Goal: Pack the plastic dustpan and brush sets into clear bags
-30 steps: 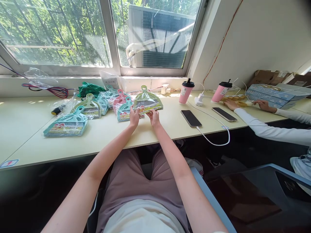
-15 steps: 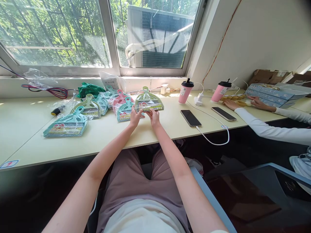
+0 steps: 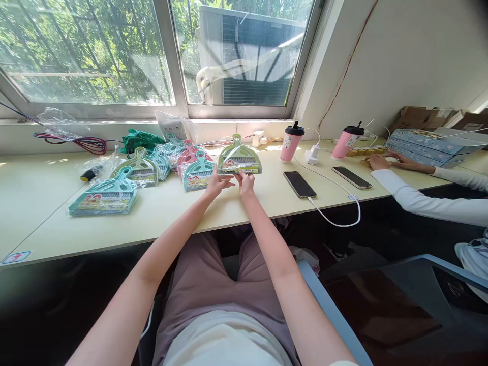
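Observation:
A green dustpan and brush set (image 3: 239, 158), wrapped in clear plastic with a printed label along its lower part, is held upright above the table. My right hand (image 3: 246, 184) pinches its lower edge near the middle. At the lower left corner is my left hand (image 3: 218, 185), one finger raised against the side and others stretched out and spread below the edge. Just left lies a turquoise dustpan set (image 3: 198, 173), with a pink set (image 3: 187, 155) behind it. Further left are an olive-green set (image 3: 139, 168) and another turquoise one (image 3: 102, 195), all wrapped.
A pink cup (image 3: 292, 143) and a charging phone (image 3: 299, 184) with a white cable stand to the right. Beyond are a second cup (image 3: 346, 142), another phone (image 3: 351, 177) and a co-worker's hands (image 3: 385, 160). A screwdriver (image 3: 90, 173) and coiled wires (image 3: 89, 146) lie at left.
The green dustpan set has shifted slightly right and stands more upright. Fingers of my left hand have straightened and spread beneath it. The co-worker's hands have come together.

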A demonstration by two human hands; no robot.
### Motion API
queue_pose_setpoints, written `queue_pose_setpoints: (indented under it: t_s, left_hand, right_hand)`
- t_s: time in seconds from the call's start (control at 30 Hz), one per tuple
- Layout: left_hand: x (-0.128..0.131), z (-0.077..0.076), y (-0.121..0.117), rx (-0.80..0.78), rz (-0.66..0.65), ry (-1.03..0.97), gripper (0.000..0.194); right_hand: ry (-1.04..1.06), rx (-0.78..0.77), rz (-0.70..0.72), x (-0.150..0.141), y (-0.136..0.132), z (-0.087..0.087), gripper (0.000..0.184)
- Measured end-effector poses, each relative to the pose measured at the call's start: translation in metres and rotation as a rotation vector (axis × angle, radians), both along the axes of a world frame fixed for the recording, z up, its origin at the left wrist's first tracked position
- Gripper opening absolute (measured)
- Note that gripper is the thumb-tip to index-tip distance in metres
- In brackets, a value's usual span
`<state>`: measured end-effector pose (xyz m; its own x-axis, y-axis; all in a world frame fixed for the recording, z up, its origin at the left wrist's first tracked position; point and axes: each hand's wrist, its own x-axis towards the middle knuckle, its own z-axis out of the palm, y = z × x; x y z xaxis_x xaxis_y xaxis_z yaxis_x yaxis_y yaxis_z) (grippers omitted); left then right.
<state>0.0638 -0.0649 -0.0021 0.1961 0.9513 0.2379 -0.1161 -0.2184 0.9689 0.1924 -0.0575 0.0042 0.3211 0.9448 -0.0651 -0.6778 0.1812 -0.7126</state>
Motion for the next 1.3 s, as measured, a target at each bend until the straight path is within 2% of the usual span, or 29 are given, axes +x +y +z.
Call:
queue_pose_setpoints:
  t_s: [0.23, 0.3, 0.4, 0.53, 0.63, 0.87, 1.07, 1.3]
  left_hand:
    - [-0.012, 0.009, -0.001, -0.099, -0.174, 0.156, 0.105]
    - [-0.015, 0.012, 0.003, -0.157, -0.135, 0.183, 0.092]
    - [-0.018, 0.014, 0.011, -0.217, 0.007, 0.086, 0.071]
    - [-0.02, 0.008, 0.019, -0.115, 0.114, -0.057, 0.055]
    - [-0.02, 0.004, 0.019, -0.103, 0.123, -0.105, 0.055]
    - [-0.018, 0.007, 0.011, -0.078, 0.069, -0.06, 0.055]
    - [-0.017, 0.009, 0.008, -0.073, 0.093, -0.04, 0.051]
    - [-0.018, 0.006, 0.012, -0.067, 0.067, -0.064, 0.057]
  right_hand:
    - [-0.004, -0.061, -0.038, 0.008, 0.002, 0.002, 0.023]
    - [0.014, -0.08, -0.043, 0.01, 0.0, 0.003, 0.023]
    - [0.025, -0.083, -0.012, 0.009, -0.004, 0.004, 0.02]
    - [-0.043, -0.055, 0.122, 0.005, -0.008, 0.006, 0.02]
    - [-0.096, -0.051, 0.182, 0.004, -0.008, 0.006, 0.021]
    - [-0.101, -0.129, 0.146, 0.009, -0.008, 0.006, 0.016]
    - [-0.12, -0.145, 0.15, 0.008, -0.006, 0.004, 0.015]
    - [-0.127, -0.154, 0.163, 0.009, -0.002, 0.001, 0.012]
